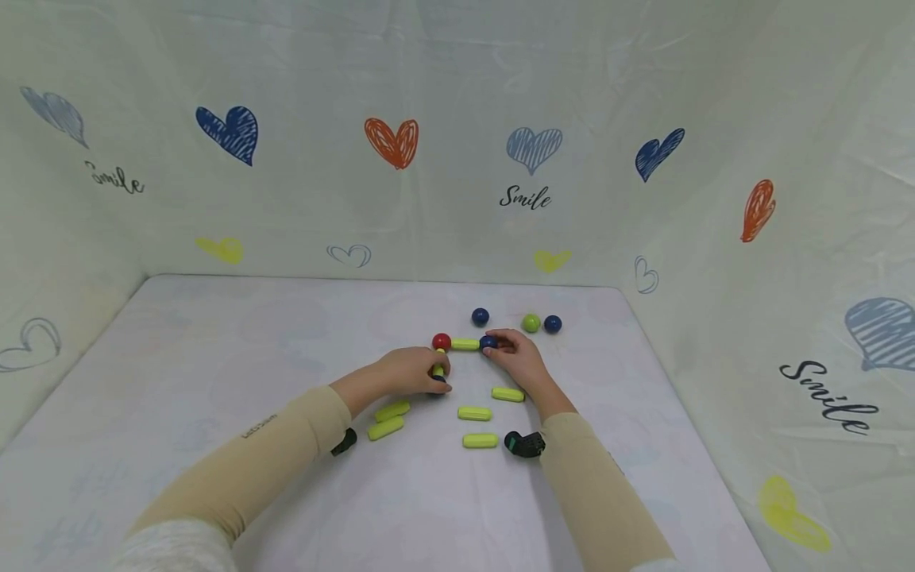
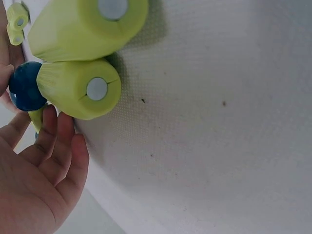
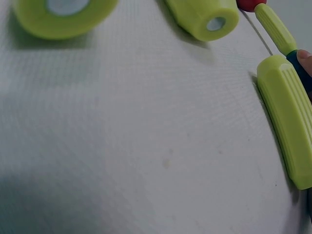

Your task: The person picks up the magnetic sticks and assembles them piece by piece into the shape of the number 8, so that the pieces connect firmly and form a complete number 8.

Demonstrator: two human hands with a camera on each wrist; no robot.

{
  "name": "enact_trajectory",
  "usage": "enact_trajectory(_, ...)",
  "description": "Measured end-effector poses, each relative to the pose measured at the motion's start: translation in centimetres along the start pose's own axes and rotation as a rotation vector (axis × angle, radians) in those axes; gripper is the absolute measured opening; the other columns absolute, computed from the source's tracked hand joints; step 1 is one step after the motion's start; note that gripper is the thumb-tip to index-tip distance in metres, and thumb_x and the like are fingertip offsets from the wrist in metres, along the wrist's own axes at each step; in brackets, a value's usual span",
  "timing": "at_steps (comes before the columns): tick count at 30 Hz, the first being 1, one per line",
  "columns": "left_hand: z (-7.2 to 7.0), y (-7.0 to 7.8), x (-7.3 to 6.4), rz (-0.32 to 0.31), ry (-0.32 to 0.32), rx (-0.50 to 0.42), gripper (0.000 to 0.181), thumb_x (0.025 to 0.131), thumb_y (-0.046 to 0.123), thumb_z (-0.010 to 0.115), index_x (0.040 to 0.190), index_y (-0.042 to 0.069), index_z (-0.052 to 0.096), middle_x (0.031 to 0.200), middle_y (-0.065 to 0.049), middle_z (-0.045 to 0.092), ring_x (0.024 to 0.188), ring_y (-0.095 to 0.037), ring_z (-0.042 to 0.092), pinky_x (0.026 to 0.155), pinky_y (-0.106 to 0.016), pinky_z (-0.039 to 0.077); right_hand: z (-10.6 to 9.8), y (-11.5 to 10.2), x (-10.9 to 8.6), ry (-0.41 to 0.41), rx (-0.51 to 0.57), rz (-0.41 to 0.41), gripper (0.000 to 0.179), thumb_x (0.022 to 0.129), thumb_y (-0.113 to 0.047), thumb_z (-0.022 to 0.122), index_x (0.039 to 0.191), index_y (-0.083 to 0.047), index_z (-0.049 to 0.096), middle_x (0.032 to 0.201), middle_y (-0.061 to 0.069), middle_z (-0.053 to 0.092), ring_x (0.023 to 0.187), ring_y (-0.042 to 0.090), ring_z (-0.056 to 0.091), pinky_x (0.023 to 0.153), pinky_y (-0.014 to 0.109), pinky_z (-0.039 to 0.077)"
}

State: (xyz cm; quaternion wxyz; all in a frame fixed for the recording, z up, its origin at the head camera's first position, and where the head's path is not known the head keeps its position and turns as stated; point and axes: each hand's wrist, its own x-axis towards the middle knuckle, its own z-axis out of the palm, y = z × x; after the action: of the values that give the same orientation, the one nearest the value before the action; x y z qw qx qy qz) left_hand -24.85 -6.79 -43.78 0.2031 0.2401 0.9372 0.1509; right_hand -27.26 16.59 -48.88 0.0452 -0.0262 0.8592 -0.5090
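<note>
A red ball forms the corner between two yellow-green toy rods. One rod runs right to a blue ball, which my right hand pinches between thumb and fingers. The other rod comes toward me, partly covered by my left hand, whose fingers and thumb hold it. At its near end sits another blue ball, under the left fingers. In the left wrist view, the left hand has its fingers bent close below a blue ball.
Loose yellow-green rods lie nearer me: two left of centre, others by the right forearm, including one rod. Behind the right hand are a blue ball, a green ball and another blue ball. A printed cloth hangs behind the table.
</note>
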Motion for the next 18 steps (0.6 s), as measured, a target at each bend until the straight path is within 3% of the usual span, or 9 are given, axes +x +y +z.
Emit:
enact_trajectory(9,-0.1,-0.6,-0.2,0.033,-0.027,-0.048,0.043,0.081,0.035,0.080,0.118,0.021,0.064,0.106,0.003,0.061,0.092,-0.015,0.055,0.088,-0.032,0.050,0.0,0.0,0.0,-0.003,-0.004,0.005,0.036,0.090,-0.019,0.072,0.125,-0.016,0.065,0.116,0.005,0.062,0.103,0.022,0.058,0.092,0.038,0.048)
enact_trajectory(18,0.0,-1.1,-0.1,0.034,-0.037,-0.109,0.047,0.079,0.029,0.083,0.121,0.021,0.063,0.098,0.005,0.059,0.089,-0.014,0.053,0.084,-0.030,0.049,0.0,-0.1,0.0,-0.005,-0.004,-0.002,0.036,0.090,-0.018,0.072,0.126,-0.016,0.065,0.116,0.006,0.061,0.102,0.022,0.057,0.091,0.038,0.048)
